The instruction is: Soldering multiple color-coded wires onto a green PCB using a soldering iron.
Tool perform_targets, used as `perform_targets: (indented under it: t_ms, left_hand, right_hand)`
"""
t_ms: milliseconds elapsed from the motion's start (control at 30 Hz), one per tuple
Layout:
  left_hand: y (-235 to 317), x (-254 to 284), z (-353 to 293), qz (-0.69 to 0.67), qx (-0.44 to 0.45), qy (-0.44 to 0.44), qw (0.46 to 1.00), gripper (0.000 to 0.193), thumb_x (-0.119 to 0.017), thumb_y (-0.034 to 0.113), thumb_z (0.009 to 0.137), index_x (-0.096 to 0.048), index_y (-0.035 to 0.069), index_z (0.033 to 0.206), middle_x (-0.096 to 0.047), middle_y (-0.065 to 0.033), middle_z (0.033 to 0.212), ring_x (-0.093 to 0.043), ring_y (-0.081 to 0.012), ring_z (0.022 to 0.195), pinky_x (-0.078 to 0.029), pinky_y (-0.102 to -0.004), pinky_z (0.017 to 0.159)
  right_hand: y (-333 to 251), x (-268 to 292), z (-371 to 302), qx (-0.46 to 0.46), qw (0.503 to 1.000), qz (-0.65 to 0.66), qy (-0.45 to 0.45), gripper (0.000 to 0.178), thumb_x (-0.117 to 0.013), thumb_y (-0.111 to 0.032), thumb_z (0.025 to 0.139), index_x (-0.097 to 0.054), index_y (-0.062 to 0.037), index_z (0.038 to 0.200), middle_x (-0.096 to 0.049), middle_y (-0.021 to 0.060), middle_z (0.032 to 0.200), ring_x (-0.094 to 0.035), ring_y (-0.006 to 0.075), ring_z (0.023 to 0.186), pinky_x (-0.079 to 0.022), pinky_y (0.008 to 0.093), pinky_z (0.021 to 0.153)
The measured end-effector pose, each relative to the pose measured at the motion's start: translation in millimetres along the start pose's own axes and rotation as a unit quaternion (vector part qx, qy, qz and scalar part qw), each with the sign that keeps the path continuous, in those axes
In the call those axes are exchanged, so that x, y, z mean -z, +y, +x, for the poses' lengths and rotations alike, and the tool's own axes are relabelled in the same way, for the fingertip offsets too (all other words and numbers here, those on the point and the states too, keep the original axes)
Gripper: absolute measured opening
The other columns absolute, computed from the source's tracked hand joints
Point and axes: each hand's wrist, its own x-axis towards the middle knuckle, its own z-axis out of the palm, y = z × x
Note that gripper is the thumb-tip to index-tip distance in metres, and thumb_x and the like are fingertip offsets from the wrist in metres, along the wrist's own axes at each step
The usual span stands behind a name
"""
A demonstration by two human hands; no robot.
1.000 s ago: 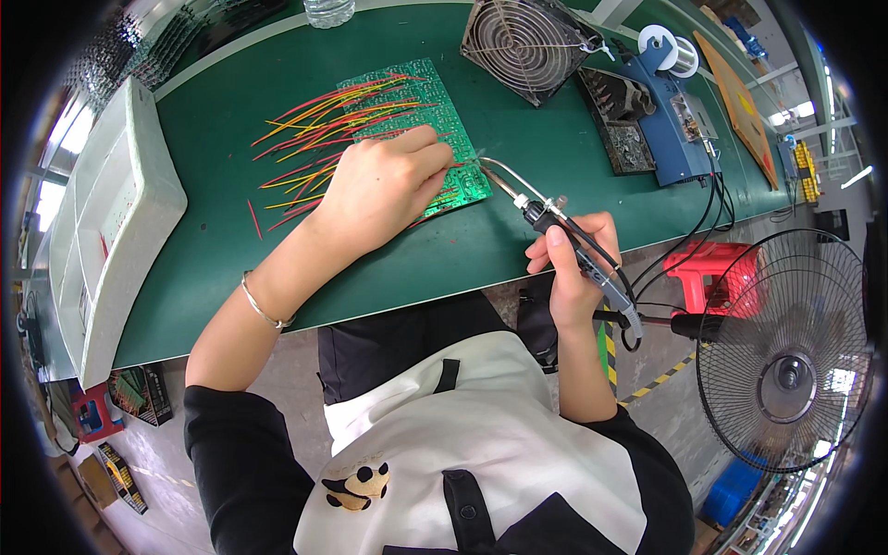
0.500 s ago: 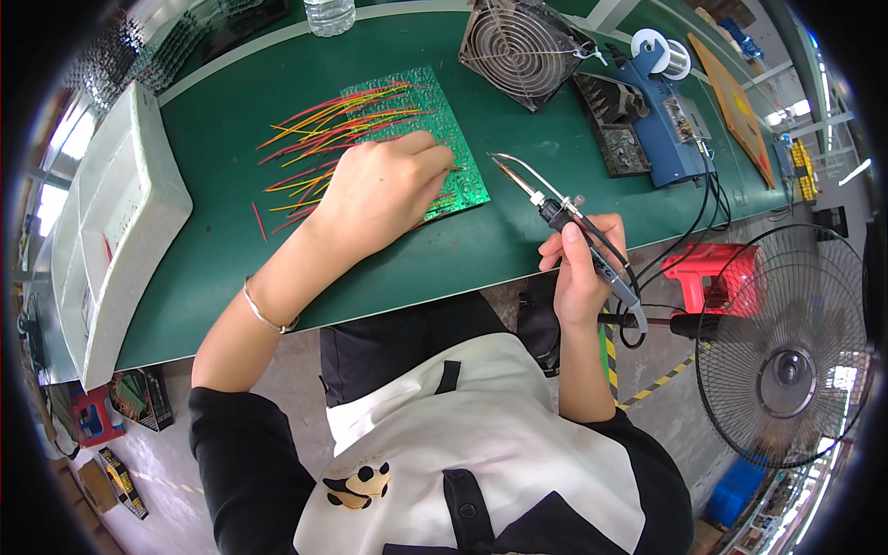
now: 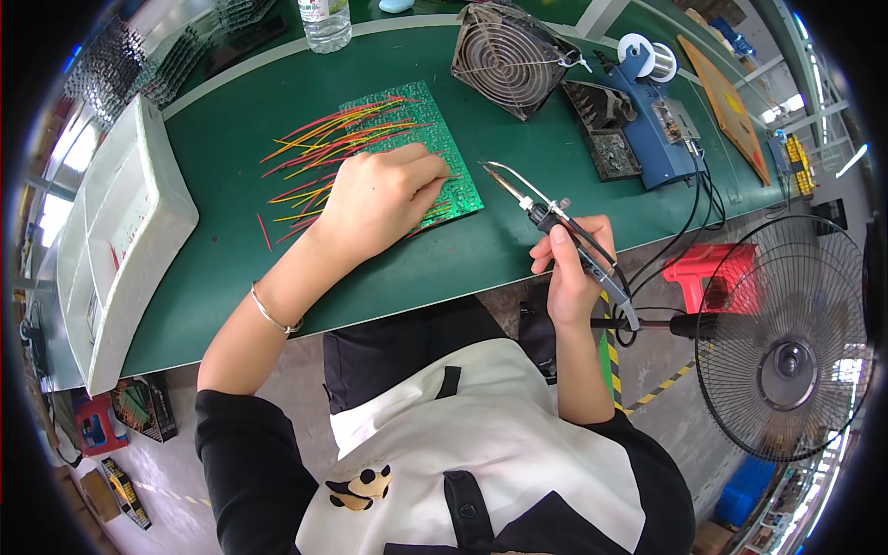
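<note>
My left hand (image 3: 387, 196) lies over the green circuit board (image 3: 442, 129), its thumb and forefinger pinched near the board's right side. A thin reddish wire end seems to show at the fingertips; the rest of what they hold is hidden. Red and yellow wires (image 3: 324, 139) run in rows from the board toward the left. My right hand (image 3: 575, 268) is closed round a soldering iron (image 3: 555, 222) with a thin curved metal tube along it. The iron's tip points up and left, just right of the board and apart from it.
A white foam tray (image 3: 157, 222) stands at the left; one loose red wire (image 3: 265, 231) lies nearby. Behind are a water bottle (image 3: 326, 26) and a small square fan (image 3: 507, 63). The blue soldering station (image 3: 655, 129) with solder spool (image 3: 659, 57) sits right, cables trailing. A round fan (image 3: 788, 356) stands beyond the edge.
The whole view has shifted slightly. My right hand and the soldering iron have moved a little to the left. My left hand stays pinched at the board.
</note>
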Motion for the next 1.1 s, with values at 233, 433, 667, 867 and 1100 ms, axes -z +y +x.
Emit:
perform_targets:
  t_ms: [233, 433, 667, 867, 1100]
  left_hand:
    - [-0.2, 0.7, -1.1, 0.024, 0.001, -0.028, 0.999, 0.007, -0.063, 0.007, 0.073, -0.063, 0.007, 0.079, -0.055, -0.0042, 0.07, -0.057, -0.0223, 0.056, -0.046, -0.0318, 0.049]
    - [0.0, 1.1, -1.4, 0.027, -0.015, -0.025, 0.999, 0.007, -0.063, 0.006, 0.072, -0.063, 0.006, 0.079, -0.055, -0.0045, 0.07, -0.057, -0.023, 0.057, -0.046, -0.0323, 0.05]
    - [-0.6, 1.7, -1.5, 0.018, -0.015, -0.028, 0.999, 0.006, -0.063, 0.006, 0.072, -0.063, 0.006, 0.078, -0.056, -0.0046, 0.071, -0.057, -0.0235, 0.058, -0.047, -0.0325, 0.051]
    - [0.3, 2.6, -1.6, 0.03, -0.014, -0.038, 0.999, 0.007, -0.062, 0.006, 0.072, -0.063, 0.006, 0.08, -0.056, -0.0044, 0.071, -0.057, -0.0237, 0.059, -0.047, -0.0327, 0.051]
    - [0.3, 2.1, -2.0, 0.047, -0.018, -0.04, 0.998, 0.008, -0.062, 0.006, 0.072, -0.063, 0.006, 0.08, -0.056, -0.0042, 0.073, -0.057, -0.0233, 0.06, -0.047, -0.0326, 0.051]
  right_hand:
    - [-0.8, -0.9, -2.1, -0.009, 1.0, -0.006, -0.015, 0.018, -0.061, -0.008, 0.081, -0.045, 0.0, 0.084, -0.059, 0.011, 0.062, -0.055, 0.0106, 0.049, -0.044, 0.0208, 0.045]
    - [-1.6, -3.1, -2.8, -0.018, 0.999, -0.029, -0.028, 0.019, -0.063, -0.008, 0.08, -0.046, 0.0006, 0.084, -0.059, 0.0101, 0.063, -0.056, 0.0095, 0.05, -0.044, 0.0198, 0.045]
    - [-0.5, -2.7, -3.1, -0.016, 0.999, -0.033, -0.04, 0.02, -0.063, -0.008, 0.08, -0.046, 0.0007, 0.084, -0.06, 0.0102, 0.068, -0.057, 0.0091, 0.053, -0.045, 0.0192, 0.045]
    - [-1.9, -4.1, -3.8, -0.02, 0.998, -0.044, -0.042, 0.019, -0.063, -0.007, 0.079, -0.046, 0.0005, 0.084, -0.06, 0.0101, 0.069, -0.057, 0.009, 0.054, -0.046, 0.0193, 0.045]
    - [-1.4, -4.6, -4.1, -0.019, 0.998, -0.049, -0.046, 0.019, -0.063, -0.007, 0.079, -0.046, 0.0004, 0.084, -0.06, 0.01, 0.069, -0.057, 0.009, 0.055, -0.046, 0.0195, 0.046]
